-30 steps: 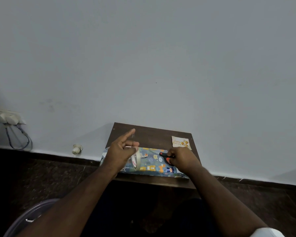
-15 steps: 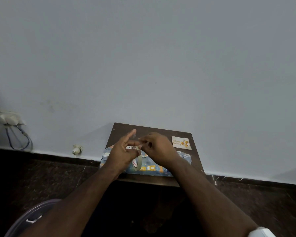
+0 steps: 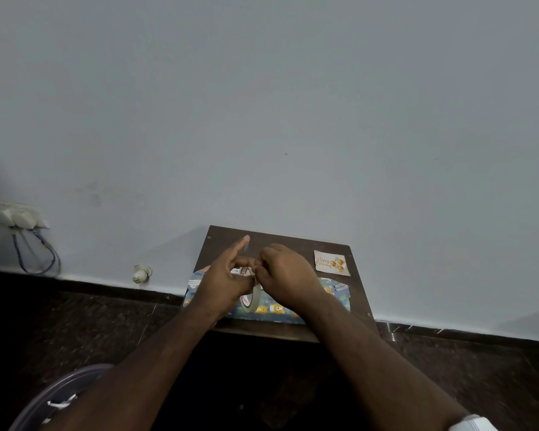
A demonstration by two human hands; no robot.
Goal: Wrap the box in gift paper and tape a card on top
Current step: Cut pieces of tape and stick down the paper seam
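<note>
A box wrapped in blue patterned gift paper [image 3: 273, 311] lies on a small dark wooden table [image 3: 360, 301]. My left hand [image 3: 223, 279] holds a roll of clear tape [image 3: 252, 298] upright above the box, its forefinger pointing up and away. My right hand [image 3: 285, 275] is right beside it, with its fingertips pinched at the top of the roll. A small beige birthday card [image 3: 331, 263] with gold balloons lies flat at the table's far right. The scissors are hidden from view.
The table stands against a grey wall [image 3: 262, 119]. A wall socket with a plug and looped cable [image 3: 19, 217] is at the left, and a small white fitting [image 3: 141, 273] sits by the skirting. A round clear tub rim [image 3: 59, 396] shows at the lower left, on the dark floor.
My right hand left the orange-handled scissors on the box and moved up and left to the tape roll, where its fingers now pinch. My left hand kept holding the roll.
</note>
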